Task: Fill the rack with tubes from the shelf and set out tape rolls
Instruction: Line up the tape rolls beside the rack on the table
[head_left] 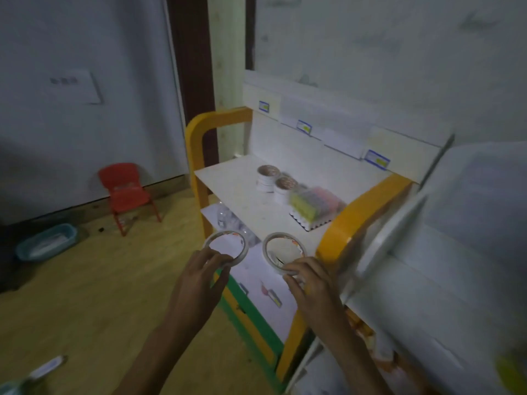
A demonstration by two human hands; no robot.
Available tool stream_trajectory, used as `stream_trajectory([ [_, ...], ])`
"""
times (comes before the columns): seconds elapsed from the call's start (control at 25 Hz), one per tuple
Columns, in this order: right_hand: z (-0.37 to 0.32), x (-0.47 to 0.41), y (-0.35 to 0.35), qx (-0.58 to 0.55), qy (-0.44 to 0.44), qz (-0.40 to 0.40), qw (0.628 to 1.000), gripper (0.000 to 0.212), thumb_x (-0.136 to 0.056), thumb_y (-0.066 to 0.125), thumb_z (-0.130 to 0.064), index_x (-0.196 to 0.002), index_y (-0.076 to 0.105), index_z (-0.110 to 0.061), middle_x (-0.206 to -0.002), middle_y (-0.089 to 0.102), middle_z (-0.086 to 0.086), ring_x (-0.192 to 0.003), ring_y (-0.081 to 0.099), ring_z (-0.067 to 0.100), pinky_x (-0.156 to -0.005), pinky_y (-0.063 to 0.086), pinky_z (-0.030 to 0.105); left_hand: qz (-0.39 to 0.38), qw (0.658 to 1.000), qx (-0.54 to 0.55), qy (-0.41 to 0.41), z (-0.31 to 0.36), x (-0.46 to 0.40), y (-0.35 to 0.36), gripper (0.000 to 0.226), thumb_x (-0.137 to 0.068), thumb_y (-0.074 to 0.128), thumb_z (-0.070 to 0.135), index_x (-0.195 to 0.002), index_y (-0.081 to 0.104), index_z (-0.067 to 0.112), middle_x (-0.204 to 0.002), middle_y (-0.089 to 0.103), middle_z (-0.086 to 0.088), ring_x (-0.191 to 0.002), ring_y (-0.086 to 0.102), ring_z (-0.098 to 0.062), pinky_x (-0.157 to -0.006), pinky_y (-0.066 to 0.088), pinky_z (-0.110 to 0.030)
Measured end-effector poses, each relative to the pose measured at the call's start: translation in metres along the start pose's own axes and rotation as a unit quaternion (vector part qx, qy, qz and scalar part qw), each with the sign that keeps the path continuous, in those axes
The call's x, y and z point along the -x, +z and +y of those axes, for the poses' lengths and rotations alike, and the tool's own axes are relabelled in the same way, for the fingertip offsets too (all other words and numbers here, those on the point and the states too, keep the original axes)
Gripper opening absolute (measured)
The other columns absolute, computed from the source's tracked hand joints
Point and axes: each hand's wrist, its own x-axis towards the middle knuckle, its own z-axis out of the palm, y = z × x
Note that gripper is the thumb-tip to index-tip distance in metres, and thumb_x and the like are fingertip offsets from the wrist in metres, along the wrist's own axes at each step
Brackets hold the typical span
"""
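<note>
My left hand (pixel 199 277) pinches a thin white tape roll (pixel 241 253) by its near edge, in the air in front of the shelf unit. My right hand (pixel 309 280) holds a second white tape roll (pixel 268 253) the same way, just to the right. On the top white shelf (pixel 228 178) stand two stacks of tape rolls (pixel 275 181). Beside them sits the tube rack (pixel 313 206), a white tray holding yellow and pink tubes. Clear tubes or bottles (pixel 228 219) lie on the lower shelf, partly hidden.
The shelf unit has orange side rails (pixel 362 212) and a green lower edge (pixel 256 320). A white surface (pixel 467 252) rises at the right. On the wooden floor at the left stand a red chair (pixel 127 192) and a teal basin (pixel 47 242).
</note>
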Motion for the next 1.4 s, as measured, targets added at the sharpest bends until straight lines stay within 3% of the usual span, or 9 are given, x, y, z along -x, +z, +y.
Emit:
stream_trajectory([
  [0.2, 0.005, -0.057, 0.061, -0.01, 0.023, -0.011, 1.0, 0.01, -0.091, 0.057, -0.022, -0.098, 0.064, -0.023, -0.099, 0.052, -0.015, -0.098, 0.052, 0.001, -0.08, 0.046, 0.015, -0.001, 1.0, 0.006, -0.02, -0.072, -0.039, 0.002, 0.021, -0.079, 0.076, 0.005, -0.098, 0.071, 0.014, -0.094, 0.061, 0.002, -0.089, 0.057, -0.018, -0.068, 0.052, -0.033],
  [0.32, 0.026, -0.091, 0.09, 0.0, 0.055, -0.003, 0.999, 0.016, -0.092, 0.051, -0.032, -0.096, 0.064, -0.023, -0.098, 0.048, -0.02, -0.096, 0.053, 0.003, -0.08, 0.042, 0.01, -0.011, 1.0, 0.014, -0.016, -0.111, -0.071, 0.024, 0.023, -0.078, 0.077, 0.003, -0.097, 0.07, 0.013, -0.095, 0.061, 0.003, -0.089, 0.058, -0.018, -0.068, 0.053, -0.034],
  [0.44, 0.053, -0.131, 0.117, 0.001, 0.08, 0.013, 0.997, 0.023, -0.09, 0.047, -0.037, -0.094, 0.065, -0.022, -0.097, 0.052, -0.016, -0.096, 0.053, 0.004, -0.08, 0.04, 0.009, -0.016, 1.0, 0.018, 0.003, -0.147, -0.117, 0.051, 0.025, -0.077, 0.077, 0.0, -0.098, 0.071, 0.012, -0.095, 0.062, 0.001, -0.088, 0.058, -0.019, -0.065, 0.053, -0.035],
  [0.64, 0.106, -0.201, 0.148, 0.009, 0.103, 0.046, 0.994, 0.006, -0.091, 0.061, -0.022, -0.096, 0.065, -0.023, -0.097, 0.055, -0.016, -0.097, 0.052, 0.0, -0.081, 0.041, 0.011, -0.051, 0.998, 0.037, 0.031, -0.196, -0.206, 0.1, 0.017, -0.083, 0.072, 0.007, -0.099, 0.07, 0.013, -0.097, 0.063, 0.0, -0.089, 0.058, -0.015, -0.069, 0.054, -0.033],
  [0.92, 0.152, -0.266, 0.154, 0.073, 0.146, 0.094, 0.982, 0.012, -0.088, 0.058, -0.023, -0.092, 0.068, -0.017, -0.106, 0.064, -0.004, -0.104, 0.054, 0.009, -0.086, 0.035, 0.006, -0.092, 0.988, 0.057, 0.109, -0.223, -0.311, 0.166, 0.011, -0.085, 0.07, 0.012, -0.097, 0.071, 0.011, -0.094, 0.065, -0.003, -0.085, 0.059, -0.02, -0.068, 0.054, -0.035],
  [1.08, 0.174, -0.271, 0.156, 0.124, 0.189, 0.119, 0.967, 0.018, -0.09, 0.055, -0.026, -0.098, 0.069, -0.018, -0.108, 0.064, -0.002, -0.102, 0.054, 0.014, -0.089, 0.039, 0.018, -0.133, 0.978, 0.09, 0.134, -0.241, -0.349, 0.205, 0.012, -0.086, 0.071, 0.014, -0.098, 0.07, 0.013, -0.097, 0.065, -0.003, -0.088, 0.058, -0.019, -0.07, 0.054, -0.035],
  [1.2, 0.183, -0.275, 0.164, 0.181, 0.2, 0.128, 0.954, 0.011, -0.09, 0.056, -0.018, -0.095, 0.066, -0.017, -0.1, 0.061, -0.001, -0.095, 0.052, 0.016, -0.085, 0.037, 0.019, -0.166, 0.964, 0.1, 0.183, -0.257, -0.372, 0.237, 0.017, -0.081, 0.074, 0.009, -0.097, 0.069, 0.01, -0.097, 0.065, -0.008, -0.086, 0.061, -0.024, -0.068, 0.057, -0.038],
  [1.4, 0.182, -0.274, 0.189, 0.259, 0.255, 0.179, 0.914, 0.019, -0.09, 0.054, -0.023, -0.097, 0.067, -0.012, -0.095, 0.061, 0.006, -0.093, 0.051, 0.02, -0.081, 0.042, 0.027, -0.21, 0.93, 0.166, 0.252, -0.279, -0.392, 0.272, 0.025, -0.089, 0.052, 0.028, -0.103, 0.067, 0.013, -0.102, 0.065, -0.007, -0.091, 0.057, -0.023, -0.076, 0.046, -0.028],
])
